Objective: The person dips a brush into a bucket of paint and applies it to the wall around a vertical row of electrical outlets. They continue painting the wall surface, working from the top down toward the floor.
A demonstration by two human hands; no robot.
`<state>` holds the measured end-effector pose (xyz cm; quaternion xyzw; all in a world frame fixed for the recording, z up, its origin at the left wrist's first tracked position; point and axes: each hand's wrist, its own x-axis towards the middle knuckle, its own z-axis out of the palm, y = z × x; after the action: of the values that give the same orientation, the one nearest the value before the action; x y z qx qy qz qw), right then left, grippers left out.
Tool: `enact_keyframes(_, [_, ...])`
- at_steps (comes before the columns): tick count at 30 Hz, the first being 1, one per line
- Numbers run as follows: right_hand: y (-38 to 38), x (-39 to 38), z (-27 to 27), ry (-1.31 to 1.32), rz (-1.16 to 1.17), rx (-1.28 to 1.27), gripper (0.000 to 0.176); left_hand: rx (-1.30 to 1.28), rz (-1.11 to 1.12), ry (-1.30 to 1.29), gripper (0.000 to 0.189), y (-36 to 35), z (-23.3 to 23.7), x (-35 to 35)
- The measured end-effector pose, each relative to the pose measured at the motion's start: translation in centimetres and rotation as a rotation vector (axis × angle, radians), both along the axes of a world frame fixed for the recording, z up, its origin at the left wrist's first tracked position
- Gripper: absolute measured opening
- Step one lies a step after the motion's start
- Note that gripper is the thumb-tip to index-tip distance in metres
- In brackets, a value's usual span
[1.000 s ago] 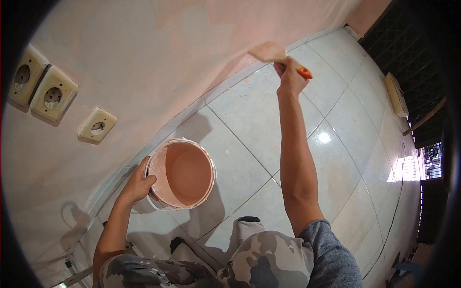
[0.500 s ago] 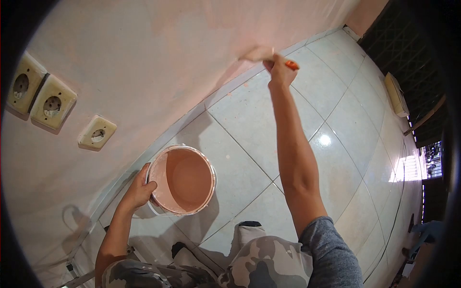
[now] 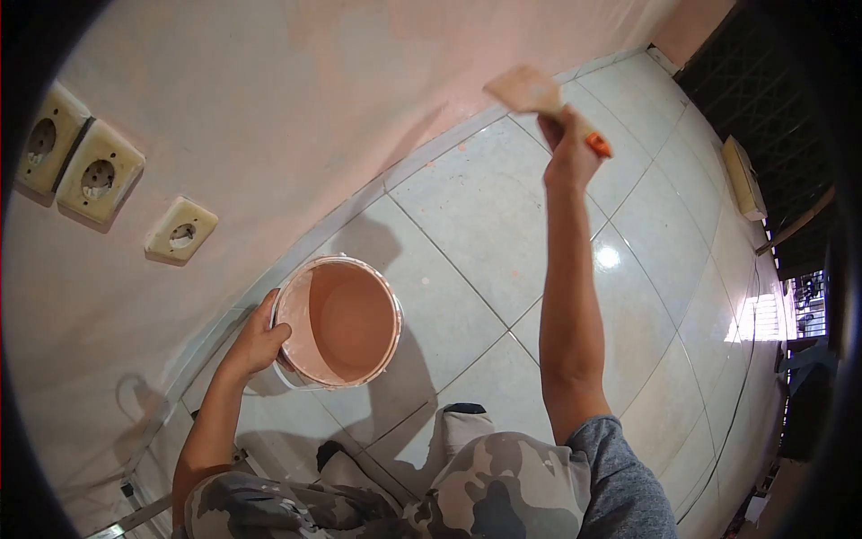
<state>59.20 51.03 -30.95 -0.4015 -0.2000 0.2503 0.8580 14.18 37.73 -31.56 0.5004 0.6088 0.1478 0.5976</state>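
Note:
My left hand (image 3: 261, 339) grips the rim of a white bucket (image 3: 392, 289), thumb over the inner edge and fingers outside. Inside lies peach-pink paint (image 3: 353, 325), and the bucket's inner wall is coated with it. Out at the end of my stretched arm, my right hand (image 3: 572, 154) is closed around the handle of a wide paintbrush (image 3: 523, 92). The brush has an orange handle tip and paint-coloured bristles, slightly blurred. It appears apart from the wall (image 3: 296, 117), which is patchy with pale and pink paint.
Three yellowed wall sockets, one of them a single socket (image 3: 182, 231), are at left. Glossy white floor tiles (image 3: 467, 216) bear small paint drops. A low skirting (image 3: 359, 198) edges the wall. A cable (image 3: 732, 422) runs along the floor at right, near a dark lattice gate (image 3: 763, 81).
My right hand has moved right and slightly toward me, taking the paintbrush off the wall. The bucket in my left hand has shifted slightly up in view.

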Motion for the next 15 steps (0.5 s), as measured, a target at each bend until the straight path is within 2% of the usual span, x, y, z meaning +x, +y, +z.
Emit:
enact_keyframes(3, [0.4,-1.7,-6.2,0.092,-0.044,-0.117,0.025,0.124,-0.022,0.000,0.065,0.1,-2.2,-0.9])
enact_keyframes(5, [0.6,-2.6,-7.9,0.131,-0.045,-0.183,0.027,0.180,-0.031,0.006,0.065,0.1,-1.7,-0.7])
enact_keyframes(7, [1.6,-3.0,-8.9,0.172,-0.089,-0.195,0.028,-0.038,-0.023,0.005,0.066,0.2,0.6,0.5])
enact_keyframes(15, [4.3,-4.0,-10.0,0.211,-0.151,-0.214,0.035,0.038,0.027,0.036,0.069,0.0,-0.4,0.1])
